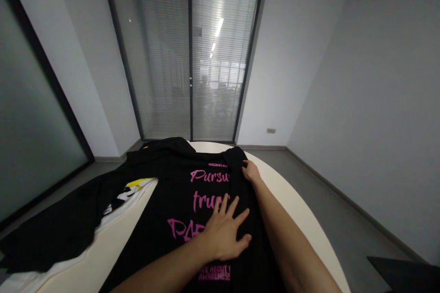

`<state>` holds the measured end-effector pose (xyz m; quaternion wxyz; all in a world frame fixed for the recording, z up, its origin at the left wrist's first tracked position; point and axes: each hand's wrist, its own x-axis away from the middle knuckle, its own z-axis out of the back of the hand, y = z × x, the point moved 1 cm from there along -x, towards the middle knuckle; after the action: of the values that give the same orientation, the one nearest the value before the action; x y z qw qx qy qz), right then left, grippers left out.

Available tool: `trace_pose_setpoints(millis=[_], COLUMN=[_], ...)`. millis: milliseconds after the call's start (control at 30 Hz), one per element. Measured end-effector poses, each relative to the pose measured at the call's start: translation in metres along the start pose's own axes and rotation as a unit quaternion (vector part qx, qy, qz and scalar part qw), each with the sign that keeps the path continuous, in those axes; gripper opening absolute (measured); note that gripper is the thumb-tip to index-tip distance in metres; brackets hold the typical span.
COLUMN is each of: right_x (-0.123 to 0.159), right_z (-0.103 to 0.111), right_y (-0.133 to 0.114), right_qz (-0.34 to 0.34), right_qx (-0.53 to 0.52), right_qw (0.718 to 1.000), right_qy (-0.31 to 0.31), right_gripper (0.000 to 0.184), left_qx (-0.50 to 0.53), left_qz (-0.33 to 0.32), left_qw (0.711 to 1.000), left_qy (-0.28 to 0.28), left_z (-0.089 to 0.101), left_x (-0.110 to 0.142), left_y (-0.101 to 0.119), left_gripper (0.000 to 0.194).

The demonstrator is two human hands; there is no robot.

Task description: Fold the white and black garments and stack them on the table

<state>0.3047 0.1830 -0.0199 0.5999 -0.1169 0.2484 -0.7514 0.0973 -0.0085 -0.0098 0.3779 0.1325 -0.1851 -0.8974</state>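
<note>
A black long-sleeved shirt [161, 201] with pink lettering lies spread out, its right side folded inward so the fold cuts off the ends of the printed words. My left hand [227, 231] rests on the lettering, palm down with fingers spread. Farther up, my right hand [251, 171] is closed on the folded edge near the shoulder; some of its fingers are hidden. One black sleeve [68, 215] stretches to the left. Beneath it, white cloth with a yellow and black print [129, 190] shows.
The shirt lies on a cream round-edged table [295, 206]. Beyond stands a dark-framed glass partition with blinds [165, 68]. A grey wall [388, 100] rises on the right, and a dark pointed object [402, 272] sits at the lower right.
</note>
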Motion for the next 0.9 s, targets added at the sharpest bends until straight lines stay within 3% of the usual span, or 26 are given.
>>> trace_pose_setpoints(millis=[133,267,367,467,667,767,833,900], right_x=[0.011,0.022,0.031,0.041,0.057,0.058,0.057,0.057], right_z=[0.005,0.01,0.01,0.001,-0.026,-0.026,-0.018,-0.007], right_y=[-0.006,-0.023,-0.034,-0.04,-0.048,-0.046,-0.04,-0.032], right_qz=[0.012,0.057,0.091,0.073,0.015,0.028,0.056,0.084], right_qx=[0.056,0.133,0.138,0.128,0.122,0.088,0.071,0.067], right_qw=[0.998,0.989,0.986,0.989,0.992,0.995,0.995,0.994], right_qy=[0.0,0.02,0.01,0.003,-0.014,-0.031,-0.034,-0.036], right_gripper=[0.047,0.042,0.04,0.047,0.061,0.063,0.059,0.052], left_qx=[-0.002,-0.014,-0.056,-0.083,-0.086,-0.054,-0.021,-0.002], left_qz=[0.003,-0.029,0.022,0.088,0.106,0.045,-0.06,-0.191], left_qw=[1.0,0.999,0.998,0.991,0.989,0.995,0.997,0.981], left_qy=[0.018,0.002,0.02,0.049,0.057,0.068,0.041,-0.018], left_z=[-0.003,0.012,0.024,0.024,0.016,0.027,0.034,0.037], left_x=[0.0,0.01,0.016,0.017,0.017,0.032,0.049,0.066], left_y=[0.003,-0.009,-0.027,-0.041,-0.035,-0.018,-0.004,0.01], left_gripper=[0.066,0.063,0.059,0.058,0.061,0.046,0.037,0.039])
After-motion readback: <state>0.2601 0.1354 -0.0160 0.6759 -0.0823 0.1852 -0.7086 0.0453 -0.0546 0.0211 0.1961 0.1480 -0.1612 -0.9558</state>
